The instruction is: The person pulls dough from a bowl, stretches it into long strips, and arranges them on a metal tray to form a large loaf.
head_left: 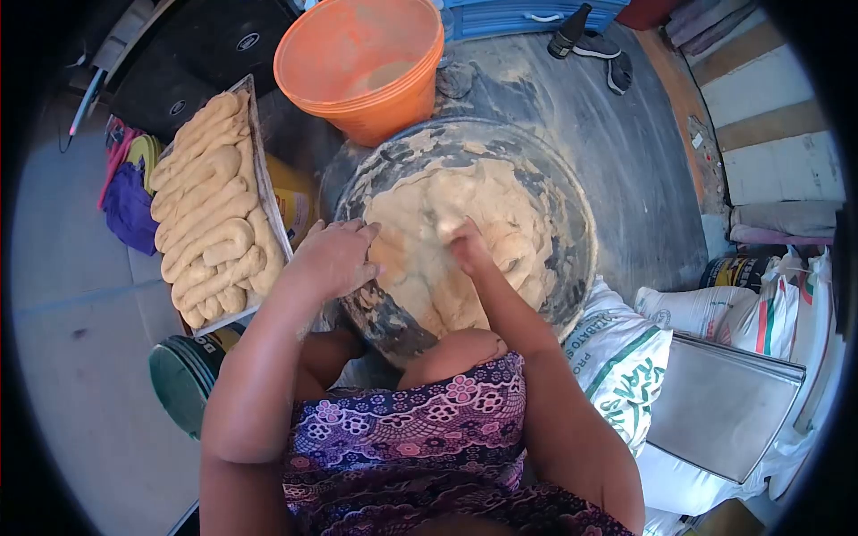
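A wide dark basin stands between my knees, its inner wall smeared with dough. Inside lies a large mass of pale, sticky dough. My right hand is down in the middle of it, fingers curled into the dough; motion smears the fingertips and some pale dough there. Over the basin's left rim rests my left hand, its fingers apart and dusted with flour or dough. It holds nothing that I can see.
Stacked orange tubs stand behind the basin. At left, a tray carries thick dough ropes, near a yellow container and green bucket. Printed white sacks and a metal tray are at right; a bottle and shoes stand farther back.
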The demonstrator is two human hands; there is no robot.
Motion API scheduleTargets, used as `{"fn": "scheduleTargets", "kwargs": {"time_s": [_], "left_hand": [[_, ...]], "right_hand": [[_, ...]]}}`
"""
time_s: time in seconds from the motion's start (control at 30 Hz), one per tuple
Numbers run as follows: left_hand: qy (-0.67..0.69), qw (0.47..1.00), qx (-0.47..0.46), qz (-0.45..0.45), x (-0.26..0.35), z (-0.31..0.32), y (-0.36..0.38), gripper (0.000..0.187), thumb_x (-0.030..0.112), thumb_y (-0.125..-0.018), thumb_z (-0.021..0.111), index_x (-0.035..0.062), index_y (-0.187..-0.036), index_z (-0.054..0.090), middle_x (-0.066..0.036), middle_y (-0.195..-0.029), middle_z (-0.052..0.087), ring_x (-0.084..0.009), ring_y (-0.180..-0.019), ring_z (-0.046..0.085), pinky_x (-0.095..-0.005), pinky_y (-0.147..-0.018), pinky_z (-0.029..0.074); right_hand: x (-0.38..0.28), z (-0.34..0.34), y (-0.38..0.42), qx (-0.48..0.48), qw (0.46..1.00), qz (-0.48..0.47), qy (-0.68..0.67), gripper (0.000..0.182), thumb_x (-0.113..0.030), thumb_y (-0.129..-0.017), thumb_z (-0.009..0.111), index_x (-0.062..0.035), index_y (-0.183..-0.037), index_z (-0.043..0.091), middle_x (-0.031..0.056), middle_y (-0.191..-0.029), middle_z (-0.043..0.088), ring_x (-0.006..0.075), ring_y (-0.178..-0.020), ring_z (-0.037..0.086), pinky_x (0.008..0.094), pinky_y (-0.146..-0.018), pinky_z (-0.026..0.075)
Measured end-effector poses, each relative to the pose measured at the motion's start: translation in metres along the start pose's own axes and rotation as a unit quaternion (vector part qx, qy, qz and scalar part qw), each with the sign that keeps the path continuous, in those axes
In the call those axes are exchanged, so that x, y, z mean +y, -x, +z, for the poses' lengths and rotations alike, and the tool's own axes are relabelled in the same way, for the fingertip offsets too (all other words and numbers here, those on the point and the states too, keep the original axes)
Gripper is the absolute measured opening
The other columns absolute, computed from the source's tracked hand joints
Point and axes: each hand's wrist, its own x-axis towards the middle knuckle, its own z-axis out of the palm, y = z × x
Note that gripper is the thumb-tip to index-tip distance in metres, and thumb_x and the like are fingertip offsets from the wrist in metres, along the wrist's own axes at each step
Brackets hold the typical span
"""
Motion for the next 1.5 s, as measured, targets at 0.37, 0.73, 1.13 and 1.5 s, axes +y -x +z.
{"fn": "scheduleTargets", "kwargs": {"time_s": [0.37,0.73,1.13,1.5], "left_hand": [[0.056,0.994,0.042,0.083,-0.009,-0.01,-0.009,0.06,0.036,-0.082,0.057,0.0016,-0.129,0.042,-0.023,-0.128,0.044,-0.0378,-0.117,0.044,-0.043,-0.099,0.034],[0.447,0.833,0.095,0.312,0.059,0.038,-0.047,0.058,0.04,-0.079,0.063,-0.003,-0.116,0.051,-0.021,-0.116,0.055,-0.0278,-0.108,0.053,-0.0394,-0.097,0.037],[0.512,0.829,0.187,0.121,0.035,-0.04,-0.03,0.03,0.033,-0.086,0.057,0.0029,-0.086,0.059,0.0,-0.066,0.053,-0.0081,-0.062,0.051,-0.0236,-0.061,0.042],[0.606,0.633,0.402,0.265,0.007,-0.069,0.017,0.028,0.027,-0.085,0.06,0.0003,-0.091,0.059,-0.006,-0.08,0.062,-0.0109,-0.071,0.056,-0.0239,-0.07,0.044]], "right_hand": [[-0.093,-0.009,0.125,-0.195,0.942,-0.065,-0.264,0.046,-0.024,-0.073,0.063,-0.0112,-0.114,0.048,0.0096,-0.091,0.06,0.0247,-0.063,0.055,0.0376,-0.06,0.044],[-0.198,0.136,0.141,-0.356,0.902,-0.176,-0.167,0.07,-0.024,-0.068,0.068,-0.0076,-0.127,0.034,0.0163,-0.123,0.042,0.0292,-0.11,0.048,0.0451,-0.087,0.043],[-0.122,-0.03,-0.019,-0.011,0.751,-0.153,0.642,0.064,-0.021,-0.065,0.071,-0.0038,-0.121,0.046,0.0173,-0.112,0.056,0.0293,-0.104,0.055,0.0375,-0.09,0.042],[-0.087,-0.036,-0.013,0.102,0.817,-0.122,0.555,0.055,-0.017,-0.076,0.061,0.0005,-0.125,0.041,0.0163,-0.108,0.057,0.0288,-0.099,0.057,0.0391,-0.084,0.045]]}}
